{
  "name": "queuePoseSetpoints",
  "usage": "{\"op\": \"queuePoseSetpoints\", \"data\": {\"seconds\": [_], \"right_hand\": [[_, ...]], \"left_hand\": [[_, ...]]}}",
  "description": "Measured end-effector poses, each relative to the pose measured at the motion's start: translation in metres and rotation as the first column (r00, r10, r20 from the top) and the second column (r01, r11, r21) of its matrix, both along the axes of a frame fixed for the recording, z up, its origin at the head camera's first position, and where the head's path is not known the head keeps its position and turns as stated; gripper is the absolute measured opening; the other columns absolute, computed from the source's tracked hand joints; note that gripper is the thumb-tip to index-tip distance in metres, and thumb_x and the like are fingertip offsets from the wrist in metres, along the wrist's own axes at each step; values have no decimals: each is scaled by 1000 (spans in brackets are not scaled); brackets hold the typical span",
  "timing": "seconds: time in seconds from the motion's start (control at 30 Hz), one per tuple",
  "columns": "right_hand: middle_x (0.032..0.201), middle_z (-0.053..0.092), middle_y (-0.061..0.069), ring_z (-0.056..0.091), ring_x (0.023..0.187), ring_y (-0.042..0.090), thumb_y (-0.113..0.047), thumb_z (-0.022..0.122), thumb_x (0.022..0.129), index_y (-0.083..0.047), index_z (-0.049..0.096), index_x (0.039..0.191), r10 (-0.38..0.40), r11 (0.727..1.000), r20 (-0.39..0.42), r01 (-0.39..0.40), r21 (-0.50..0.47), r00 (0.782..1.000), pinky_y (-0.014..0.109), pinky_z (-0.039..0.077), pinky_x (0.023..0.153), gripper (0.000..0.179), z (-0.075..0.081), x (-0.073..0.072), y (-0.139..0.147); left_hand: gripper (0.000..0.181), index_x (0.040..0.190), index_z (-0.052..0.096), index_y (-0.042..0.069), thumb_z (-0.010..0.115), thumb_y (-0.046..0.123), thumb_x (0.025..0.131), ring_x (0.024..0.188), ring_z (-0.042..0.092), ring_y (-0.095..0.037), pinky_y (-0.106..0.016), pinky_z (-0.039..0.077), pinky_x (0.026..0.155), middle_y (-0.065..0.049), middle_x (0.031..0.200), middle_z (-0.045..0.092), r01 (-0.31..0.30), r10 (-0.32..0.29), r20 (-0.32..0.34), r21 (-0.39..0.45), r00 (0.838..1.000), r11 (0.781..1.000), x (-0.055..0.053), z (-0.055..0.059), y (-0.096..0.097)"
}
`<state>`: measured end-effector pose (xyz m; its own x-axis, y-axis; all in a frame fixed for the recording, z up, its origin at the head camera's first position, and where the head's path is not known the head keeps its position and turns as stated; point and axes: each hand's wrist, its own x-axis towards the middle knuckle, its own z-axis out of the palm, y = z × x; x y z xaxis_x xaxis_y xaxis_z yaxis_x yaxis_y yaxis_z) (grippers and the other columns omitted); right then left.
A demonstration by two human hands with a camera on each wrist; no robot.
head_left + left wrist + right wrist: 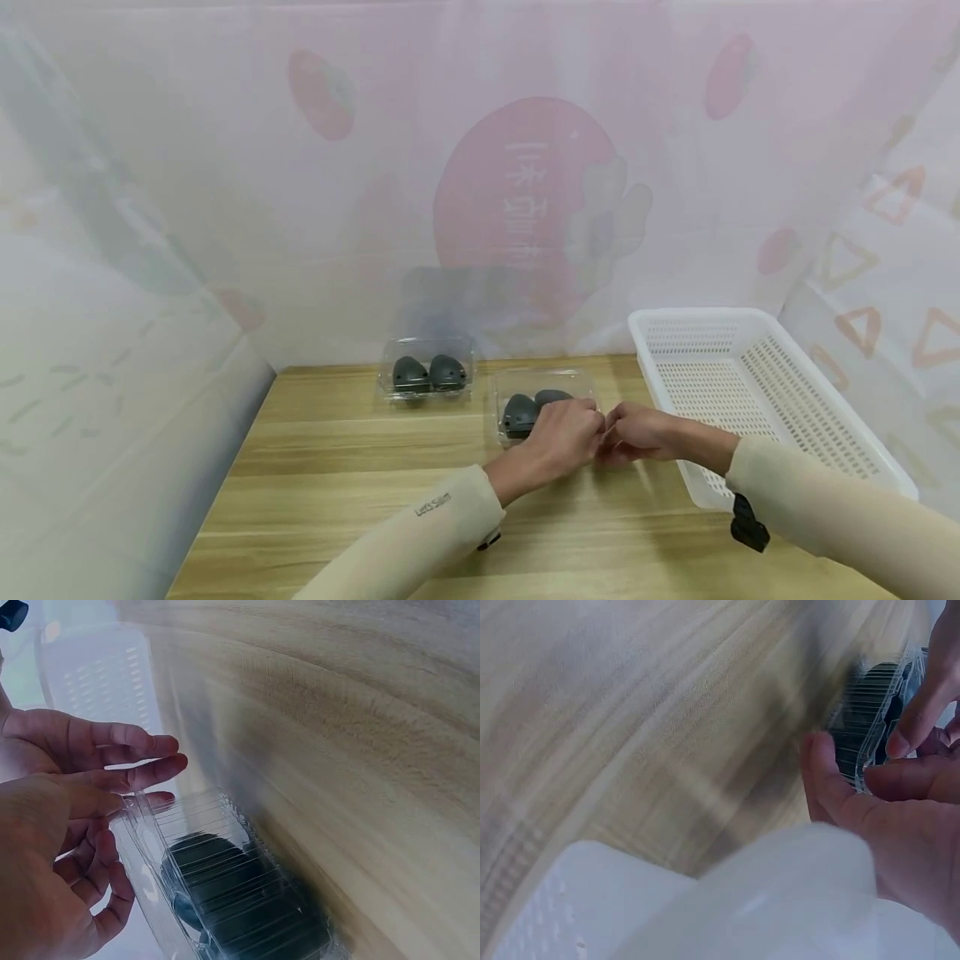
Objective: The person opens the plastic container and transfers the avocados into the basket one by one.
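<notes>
Both hands meet at the right front corner of a clear plastic clamshell box (498, 396) on the table. Inside it lie two dark, rounded triangular things (520, 414), partly hidden by the left hand in the head view. My left hand (558, 437) pinches the box's rim between thumb and curled fingers. From the right, my right hand (637, 433) holds the same edge, its thumb (892, 780) over the rim and a finger (825, 754) along the side. The ribbed wall of the box (202, 821) shows in the left wrist view.
A second clear box (386, 379) with two similar dark things stands at the back, left of the first. On the right a white perforated basket (825, 383) stands close beside the right forearm. Printed cloth walls (360, 200) enclose the wooden table (337, 483).
</notes>
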<state>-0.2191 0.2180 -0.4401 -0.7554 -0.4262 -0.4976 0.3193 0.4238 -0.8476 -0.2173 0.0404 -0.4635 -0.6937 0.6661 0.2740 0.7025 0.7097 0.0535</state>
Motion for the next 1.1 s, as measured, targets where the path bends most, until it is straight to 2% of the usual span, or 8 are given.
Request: {"op": "queuePoseSetpoints", "data": {"seconds": [0.17,0.27,0.33,0.47,0.5,0.57,0.83,1.1], "right_hand": [[99,60,17,60,70,12,13,37,98,25,44,135,-17,997,-90,23,70,996,25,57,70,39,7,1,0],[92,56,13,57,73,17,10,36,99,28,31,144,62,980,-226,-17,197,972,35,55,77,49,14,0,-1],[92,61,17,61,79,24,7,41,99,29,36,142,180,942,-384,-46,333,906,43,57,81,49,17,-1,-3],[106,71,32,71,98,42,3,55,95,25,51,131,387,832,-622,32,554,681,55,58,91,43,20,-1,-8],[109,71,35,71,104,47,3,57,94,24,52,131,409,821,-644,48,569,646,57,57,92,43,21,-1,-10],[115,69,38,68,111,51,1,59,95,23,52,133,427,809,-664,68,584,614,59,56,95,45,21,0,-13],[128,64,36,67,113,47,-5,69,98,16,53,141,478,787,-690,84,612,544,54,58,91,51,24,1,-25],[133,66,24,67,118,40,-8,76,96,2,69,132,593,750,-734,105,653,331,49,61,89,37,27,2,-40]], "left_hand": [[15,102,82,24,67,22,104,81,66,-6,-19,52,62,8,98,72,-3,4,-12,38,1000,999,4,4,-10],[13,107,82,22,69,24,103,91,68,-9,-22,56,70,8,102,73,-16,19,-26,97,999,995,4,8,-21],[10,104,81,21,72,24,101,92,67,-11,-25,56,73,7,100,71,-33,38,-31,142,999,989,2,11,-31],[8,101,80,19,77,25,98,93,67,-14,-29,57,77,4,99,70,-90,92,1,231,996,969,-2,15,-51],[8,102,80,18,77,25,98,94,67,-15,-30,58,77,3,101,71,-108,105,24,250,994,962,-3,16,-56],[10,104,80,18,76,25,99,94,68,-15,-31,58,75,3,103,71,-142,126,73,285,989,948,-4,16,-64],[8,106,80,15,74,19,101,94,70,-18,-33,58,77,1,108,73,-192,108,223,398,969,897,-6,10,-89],[13,112,79,9,73,12,100,93,67,-22,-35,55,80,-3,104,72,-227,73,303,512,950,829,-2,4,-113]]}}
